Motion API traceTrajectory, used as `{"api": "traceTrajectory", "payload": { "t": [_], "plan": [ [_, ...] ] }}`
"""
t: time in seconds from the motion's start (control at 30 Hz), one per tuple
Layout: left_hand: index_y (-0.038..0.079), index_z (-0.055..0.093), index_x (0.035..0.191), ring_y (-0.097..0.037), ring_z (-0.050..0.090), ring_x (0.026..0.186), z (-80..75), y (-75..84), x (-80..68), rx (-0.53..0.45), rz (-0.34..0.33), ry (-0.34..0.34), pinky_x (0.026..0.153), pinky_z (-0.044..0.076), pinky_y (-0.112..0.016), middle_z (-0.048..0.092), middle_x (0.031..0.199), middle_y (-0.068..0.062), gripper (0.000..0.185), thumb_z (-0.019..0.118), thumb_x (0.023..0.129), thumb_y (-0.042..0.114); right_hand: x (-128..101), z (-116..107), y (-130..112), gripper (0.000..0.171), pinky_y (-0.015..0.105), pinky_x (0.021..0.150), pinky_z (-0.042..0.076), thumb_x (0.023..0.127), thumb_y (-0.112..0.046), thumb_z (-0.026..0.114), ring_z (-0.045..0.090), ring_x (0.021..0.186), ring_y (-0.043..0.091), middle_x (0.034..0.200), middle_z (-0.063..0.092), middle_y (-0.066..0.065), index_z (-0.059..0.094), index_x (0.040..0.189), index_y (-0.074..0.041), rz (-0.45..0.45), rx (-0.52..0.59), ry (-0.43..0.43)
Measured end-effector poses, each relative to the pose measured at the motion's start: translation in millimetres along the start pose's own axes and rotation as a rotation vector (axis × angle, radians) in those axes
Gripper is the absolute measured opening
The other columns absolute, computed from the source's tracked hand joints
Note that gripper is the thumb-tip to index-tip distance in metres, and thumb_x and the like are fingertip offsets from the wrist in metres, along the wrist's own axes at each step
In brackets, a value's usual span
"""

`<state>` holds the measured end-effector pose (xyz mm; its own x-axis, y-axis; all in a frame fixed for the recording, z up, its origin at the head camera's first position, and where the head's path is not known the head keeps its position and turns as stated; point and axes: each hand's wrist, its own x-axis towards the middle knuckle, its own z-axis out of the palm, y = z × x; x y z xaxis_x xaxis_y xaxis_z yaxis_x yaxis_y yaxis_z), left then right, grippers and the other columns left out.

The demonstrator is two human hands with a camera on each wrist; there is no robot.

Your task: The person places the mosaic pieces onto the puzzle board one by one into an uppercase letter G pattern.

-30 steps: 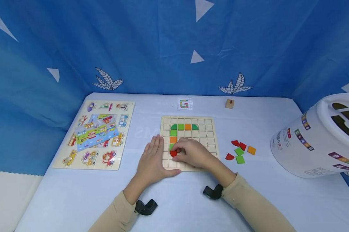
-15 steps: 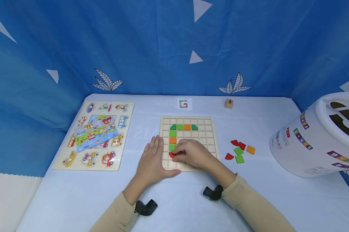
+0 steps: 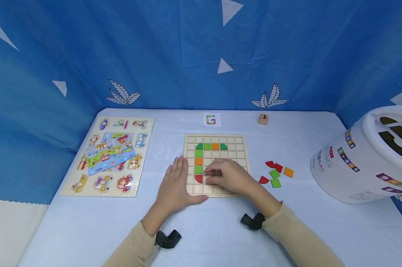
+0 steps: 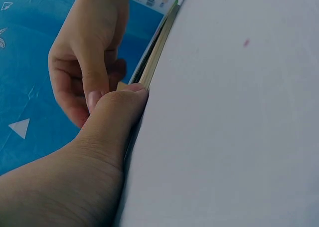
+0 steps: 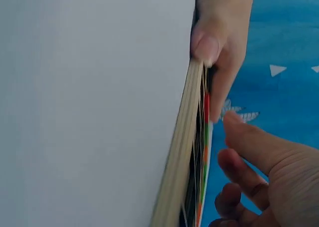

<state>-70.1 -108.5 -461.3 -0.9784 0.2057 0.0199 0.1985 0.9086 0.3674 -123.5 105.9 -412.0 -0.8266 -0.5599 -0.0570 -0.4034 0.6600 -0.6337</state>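
A wooden grid board [image 3: 238,153] lies on the white table. Green, orange and red tiles sit in it in a bent line. At the lower end of that line is a red rounded tile [image 3: 198,178], seated in its cell. My left hand [image 3: 175,185] rests along the board's left edge, fingers straight, its thumb by the near edge. Just right of the red tile my right hand [image 3: 228,175] hovers over the board. In the right wrist view its thumb [image 5: 251,143] and fingers are loosely bent and apart, holding nothing.
Loose red, green and orange tiles [image 3: 276,183] lie right of the board. Behind it are a pattern card [image 3: 212,119] and a small wooden block [image 3: 263,119]. A picture puzzle [image 3: 141,185] lies left; a white bucket [image 3: 334,174] stands right.
My right hand has let go of the red tile and shifted slightly right. That tile, tilted in my fingers before, now lies flat in its cell. The left hand has stayed put.
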Motion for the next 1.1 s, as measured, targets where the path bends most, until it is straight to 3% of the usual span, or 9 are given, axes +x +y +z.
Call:
{"api": "traceTrajectory", "payload": {
  "t": [0.23,0.5,0.67,0.83,1.1],
  "plan": [
    [0.001,0.009,0.158,-0.027,0.004,0.157,1.6,-0.5,0.9,0.001,-0.012,-0.016,0.126,0.013,-0.046,0.009,0.168,-0.014,0.139,0.062,0.063,0.088,-27.5,-29.7,29.0,0.028,0.024,0.062,0.049,0.085,-0.032,0.079,0.054,0.073,0.011,0.085,0.06,-0.011,0.073,0.111,-0.023,0.104,-0.059,0.066],
    [0.001,0.009,0.158,-0.027,0.004,0.157,1.8,-0.6,1.4,-0.008,-0.009,-0.014,0.126,0.012,-0.046,0.008,0.168,-0.014,0.14,0.063,0.063,0.088,-73.3,-59.3,73.7,0.025,0.024,0.066,0.049,0.091,-0.017,0.072,0.055,0.077,0.012,0.093,0.064,-0.006,0.071,0.116,-0.019,0.207,-0.152,0.08],
    [0.001,0.009,0.158,-0.027,0.003,0.157,1.6,-1.3,1.5,-0.008,-0.013,-0.018,0.126,0.012,-0.046,0.008,0.168,-0.013,0.139,0.062,0.063,0.088,-94.7,-74.5,86.5,0.032,0.028,0.07,0.053,0.087,-0.006,0.073,0.055,0.084,0.017,0.09,0.061,-0.001,0.071,0.118,-0.015,0.251,-0.194,0.079],
    [0.002,0.009,0.158,-0.026,0.002,0.157,2.3,-1.7,1.4,-0.01,-0.016,-0.028,0.126,0.011,-0.046,0.007,0.168,-0.012,0.138,0.063,0.064,0.087,-105.5,-79.4,96.4,0.033,0.024,0.066,0.051,0.087,-0.005,0.073,0.053,0.082,0.016,0.085,0.056,-0.001,0.071,0.118,-0.015,0.275,-0.206,0.073],
    [0.001,0.011,0.158,-0.027,0.003,0.157,1.2,-1.0,1.3,-0.008,-0.008,-0.021,0.126,0.012,-0.046,0.008,0.168,-0.014,0.137,0.064,0.064,0.086,-106.9,-79.8,106.9,0.034,0.028,0.071,0.054,0.087,-0.009,0.075,0.054,0.087,0.019,0.088,0.058,0.002,0.07,0.12,-0.014,0.3,-0.148,0.092]
  ]
}}
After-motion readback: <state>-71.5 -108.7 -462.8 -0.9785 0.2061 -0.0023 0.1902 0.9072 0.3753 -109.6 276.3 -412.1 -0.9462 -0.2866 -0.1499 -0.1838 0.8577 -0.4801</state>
